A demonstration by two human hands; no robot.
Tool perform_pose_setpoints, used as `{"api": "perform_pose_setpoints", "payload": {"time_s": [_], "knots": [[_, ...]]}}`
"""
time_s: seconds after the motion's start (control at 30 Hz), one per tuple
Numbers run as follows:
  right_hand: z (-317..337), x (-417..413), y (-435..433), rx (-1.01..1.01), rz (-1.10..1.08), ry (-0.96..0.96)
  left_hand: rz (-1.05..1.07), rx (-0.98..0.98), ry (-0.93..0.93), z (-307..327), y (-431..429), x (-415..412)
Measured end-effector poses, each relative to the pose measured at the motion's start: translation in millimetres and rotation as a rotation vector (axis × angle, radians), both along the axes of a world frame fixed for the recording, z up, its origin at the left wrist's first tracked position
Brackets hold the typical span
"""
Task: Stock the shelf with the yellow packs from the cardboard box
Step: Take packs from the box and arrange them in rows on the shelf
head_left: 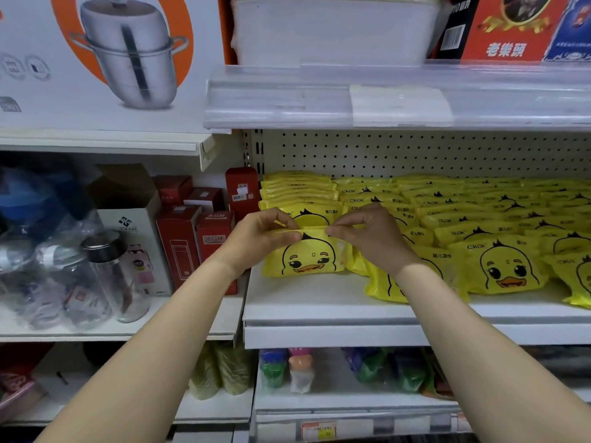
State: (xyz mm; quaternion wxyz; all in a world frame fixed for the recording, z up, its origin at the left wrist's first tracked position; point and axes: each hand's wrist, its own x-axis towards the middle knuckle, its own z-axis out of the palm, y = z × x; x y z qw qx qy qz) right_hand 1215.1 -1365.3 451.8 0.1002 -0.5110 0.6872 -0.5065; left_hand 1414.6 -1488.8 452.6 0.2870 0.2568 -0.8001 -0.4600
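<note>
Done: shelf (335, 302) nearly full of yellow packs (499, 215).
Now: left hand (256, 239) and right hand (372, 233) pinch the front pack (308, 257) at frame middle.
Left: box unseen — cannot tell.

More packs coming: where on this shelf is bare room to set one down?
Bare shelf runs along the front lip, before the yellow pack the left hand and right hand pinch. Behind and rightward, rows of packs crowd it.

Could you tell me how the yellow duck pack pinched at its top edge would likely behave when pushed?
The yellow pack is probably soft: its top edge buckles where the left hand and right hand pinch it. It seems light: pinches alone steady it. Its glossy film may slide on the smooth shelf.
</note>
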Motion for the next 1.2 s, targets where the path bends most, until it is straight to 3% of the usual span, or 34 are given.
{"api": "perform_pose_setpoints", "payload": {"time_s": [0.13,0.3,0.43,0.53,0.63,0.9,1.2], "knots": [[2,0,-5,-0.003,-0.011,0.068,0.079,-0.208,-0.033,3,-1,-9],[3,-11,-18,-0.16,-0.106,0.147,0.181,-0.46,-0.004,5,-17,-30],[-5,-20,-30,-0.084,-0.127,0.314,0.259,-0.543,-0.112,-5,-23,-42],[-3,-25,-31,-0.072,-0.101,0.253,0.336,-0.607,-0.06,-15,-28,-37],[10,-34,-36,-0.102,-0.172,0.28,0.406,-0.52,-0.031,-13,-41,-34],[24,-41,-53,0.035,-0.156,0.685,0.433,-0.746,-0.185,4,-46,-42],[24,-44,-61,-0.011,-0.066,0.829,0.281,-1.055,-0.251,10,-47,-43]]}}
